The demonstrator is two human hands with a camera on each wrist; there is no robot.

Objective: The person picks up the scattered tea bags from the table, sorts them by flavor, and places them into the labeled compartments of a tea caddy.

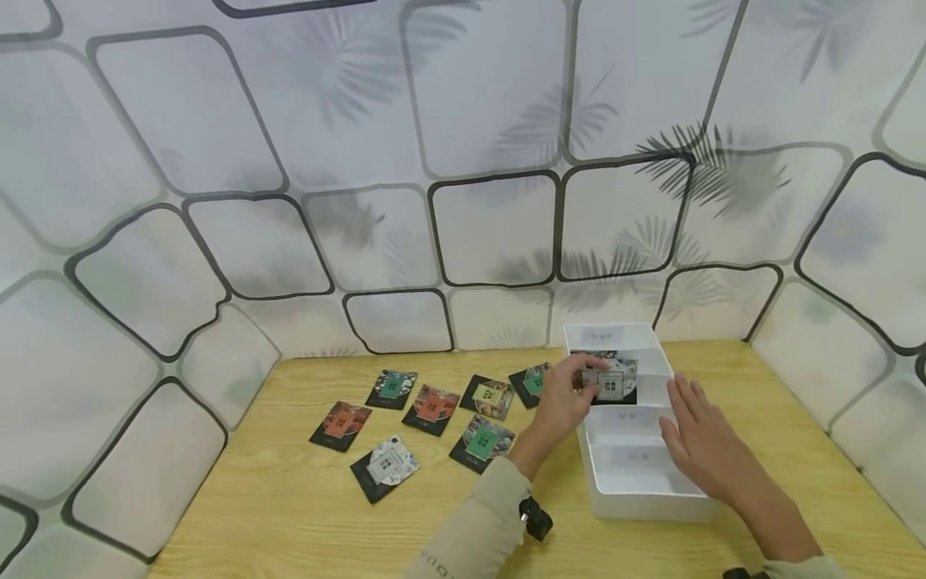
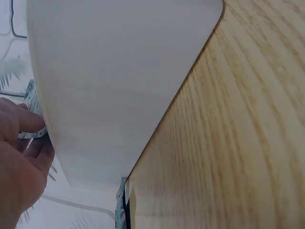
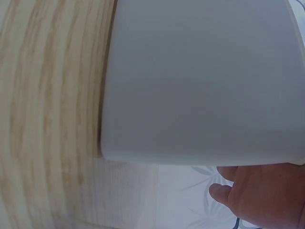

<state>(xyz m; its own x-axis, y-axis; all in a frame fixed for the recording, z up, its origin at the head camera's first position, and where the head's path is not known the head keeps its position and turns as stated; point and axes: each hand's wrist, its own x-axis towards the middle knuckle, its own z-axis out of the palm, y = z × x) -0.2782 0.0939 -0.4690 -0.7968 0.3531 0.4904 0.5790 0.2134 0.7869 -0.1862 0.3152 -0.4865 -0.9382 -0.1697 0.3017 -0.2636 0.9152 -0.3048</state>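
My left hand (image 1: 564, 400) pinches a flat square packet (image 1: 616, 388), black with a grey label, above the far half of a white divided box (image 1: 651, 507). In the left wrist view, the packet's pale patterned edge (image 2: 32, 99) shows between thumb and fingers, beside the box wall (image 2: 114, 86). Behind it, part of another dark packet (image 1: 596, 354) is visible, mostly hidden. My right hand (image 1: 709, 441) lies along the box's right rim with its fingers straight and holds nothing. The right wrist view shows that hand (image 3: 267, 195) partly behind the box's side.
Several similar packets lie on the wooden table (image 1: 275, 515) left of the box, with red (image 1: 432, 408), green (image 1: 481, 444), yellow (image 1: 492, 396) and grey (image 1: 385, 466) labels. Low dividers split the box, with faint labels on them. Patterned cloth walls (image 1: 492, 233) enclose the table.
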